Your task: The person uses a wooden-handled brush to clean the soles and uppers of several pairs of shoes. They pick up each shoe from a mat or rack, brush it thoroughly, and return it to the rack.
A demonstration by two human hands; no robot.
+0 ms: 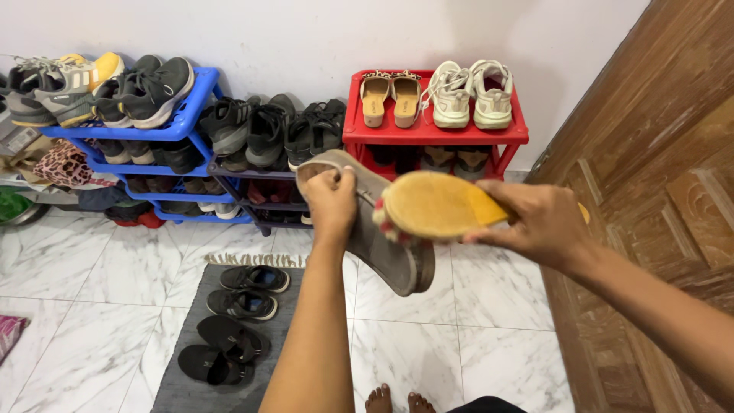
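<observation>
My left hand (pixel 330 200) grips a flat grey-soled shoe (pixel 386 248) by its toe end, sole facing me, heel pointing down. My right hand (pixel 539 222) holds a second flat shoe with a yellow-tan sole (pixel 432 205) and red trim, held level and overlapping the grey one. Both shoes are in the air in front of the red rack (pixel 436 136).
A red rack holds tan slippers (pixel 390 95) and white sneakers (pixel 470 93). A blue rack (pixel 164 126) and a dark rack (pixel 260 174) carry several shoes. Two pairs of black sandals (pixel 237 321) lie on a grey mat (pixel 180 390). A wooden door (pixel 657 199) stands at right. My toes (pixel 397 401) show below.
</observation>
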